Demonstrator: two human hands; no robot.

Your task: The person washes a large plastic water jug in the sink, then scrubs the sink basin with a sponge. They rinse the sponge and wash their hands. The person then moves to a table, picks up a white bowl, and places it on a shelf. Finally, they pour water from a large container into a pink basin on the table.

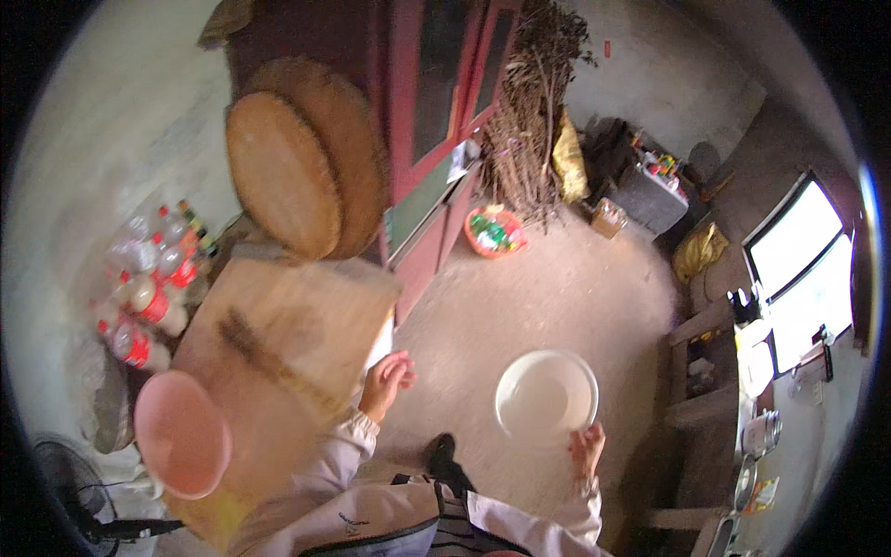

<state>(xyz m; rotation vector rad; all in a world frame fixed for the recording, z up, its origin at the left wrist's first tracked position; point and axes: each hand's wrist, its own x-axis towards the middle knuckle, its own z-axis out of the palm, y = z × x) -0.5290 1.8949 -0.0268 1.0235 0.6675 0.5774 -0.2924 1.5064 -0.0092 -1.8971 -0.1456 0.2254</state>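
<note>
My right hand (588,449) grips the near rim of a white basin (543,397), which is held out over the concrete floor (445,327). The basin looks whitish inside, and I cannot tell whether anything lies in it. Nothing is in my left hand (386,384), whose fingers are loosely bent and apart. It hovers beside the edge of a brown, stained covered surface (327,299). At the far left of that surface a pink plastic basin (182,435) leans tilted. My dark shoe (440,452) shows on the floor between my arms.
Two round woven trays (285,174) lean against a red cabinet (424,139). Several plastic bottles (150,299) stand at left, near a fan (73,480). An orange basket (494,231) sits on the floor by bundled dry brushwood (522,139). A counter (731,404) runs along the right.
</note>
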